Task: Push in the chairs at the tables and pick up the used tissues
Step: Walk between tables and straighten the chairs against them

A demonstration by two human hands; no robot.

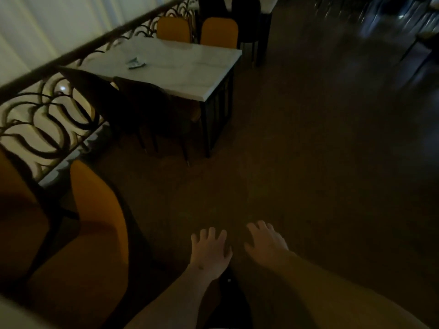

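Low in the dim view, both bare hands were stretched forward over the dark floor [308, 150], palms down and holding nothing. The left hand [210, 251] had its fingers spread and relaxed, and the right hand [266, 243] lay just beside it with its fingers likewise loose and apart; neither touched any furniture. To the left of the left forearm stood an orange chair [95, 233], its padded back close to the camera, with part of a second orange chair [16, 210] beyond it at the frame's edge. Farther ahead, a white marble-topped table [190, 70] stood against an ornate dark railing [47, 110] of curling metalwork, behind which pale curtains [35, 24] hung. On the tabletop, toward its railing side, lay a small crumpled tissue [135, 63], well apart from both hands. Two dark chairs [133, 108] stood at the table's near side, their backs against or just short of its edge; the gloom made it hard to tell which. Two orange chairs [197, 30] stood at the far side, their backs rising above the tabletop. Beyond those, more dark chairs [237, 10] stood by another table [268, 4] at the top of the view. The far right of the room was blurred and too dark to make out.
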